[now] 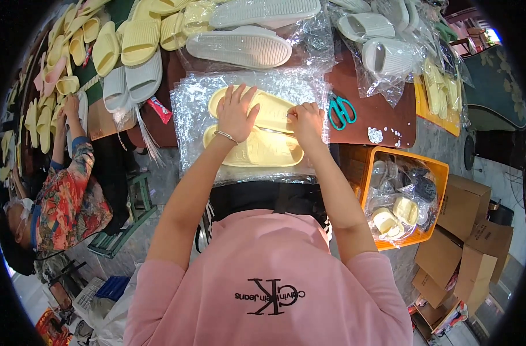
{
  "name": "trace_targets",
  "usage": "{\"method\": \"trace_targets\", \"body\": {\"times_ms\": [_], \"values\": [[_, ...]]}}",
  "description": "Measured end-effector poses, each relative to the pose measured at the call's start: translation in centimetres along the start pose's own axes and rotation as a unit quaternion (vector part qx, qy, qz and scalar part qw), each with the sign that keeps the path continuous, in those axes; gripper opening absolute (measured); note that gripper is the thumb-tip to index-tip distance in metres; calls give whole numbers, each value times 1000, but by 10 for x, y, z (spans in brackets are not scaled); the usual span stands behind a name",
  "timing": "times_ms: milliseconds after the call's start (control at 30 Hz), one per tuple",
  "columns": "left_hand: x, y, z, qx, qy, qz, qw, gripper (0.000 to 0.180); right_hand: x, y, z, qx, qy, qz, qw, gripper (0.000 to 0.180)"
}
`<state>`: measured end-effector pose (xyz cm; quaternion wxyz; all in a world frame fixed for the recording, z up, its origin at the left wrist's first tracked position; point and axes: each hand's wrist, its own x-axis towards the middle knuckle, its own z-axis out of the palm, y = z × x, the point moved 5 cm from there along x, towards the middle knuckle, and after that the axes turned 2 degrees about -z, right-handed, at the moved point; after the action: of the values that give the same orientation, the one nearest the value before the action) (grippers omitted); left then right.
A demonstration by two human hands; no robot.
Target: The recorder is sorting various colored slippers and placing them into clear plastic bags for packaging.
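Note:
A pair of pale yellow slide slippers lies side by side on a stack of clear plastic bags (pixel 189 109) in front of me. My left hand (pixel 235 113) lies with fingers spread across the upper yellow slipper (pixel 271 107), near its left end. My right hand (pixel 307 122) is closed in a pinch at that slipper's right end. What its fingertips hold, if anything, is hidden. Nearest to my body is the lower yellow slipper (pixel 269 150), which neither hand grips.
Teal-handled scissors (pixel 341 112) lie right of the bags. Bagged white slippers (pixel 240 49) and loose yellow slippers (pixel 141 41) fill the table's far side. An orange crate (pixel 441 193) with bagged slippers stands at right, beside cardboard boxes (pixel 462 207). Another person (pixel 73 196) works at left.

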<state>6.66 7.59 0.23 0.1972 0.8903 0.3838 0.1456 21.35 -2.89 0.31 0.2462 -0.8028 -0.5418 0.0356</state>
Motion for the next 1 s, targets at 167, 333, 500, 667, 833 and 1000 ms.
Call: {"method": "trace_targets", "body": {"times_ms": [167, 333, 500, 667, 833, 1000], "values": [[0, 0, -1, -14, -3, -4, 1000, 45, -2, 2, -1, 18, 9, -17, 1000, 6], [0, 0, -1, -19, -2, -1, 1000, 44, -9, 8, 2, 90, 7, -2, 996, 6], [-1, -1, -3, -11, 3, 0, 1000, 45, -20, 3, -4, 84, 75, -30, 993, 11], [-1, 0, -1, -8, 6, 0, 1000, 45, -23, 1, -7, 73, 103, -32, 992, 12], [-1, 0, -2, -9, 9, 5, 1000, 45, -21, 4, -3, 101, 121, -15, 987, 8], [-1, 0, -3, -14, 13, 6, 1000, 44, -16, 6, 3, 126, 95, 29, 987, 7]]}}
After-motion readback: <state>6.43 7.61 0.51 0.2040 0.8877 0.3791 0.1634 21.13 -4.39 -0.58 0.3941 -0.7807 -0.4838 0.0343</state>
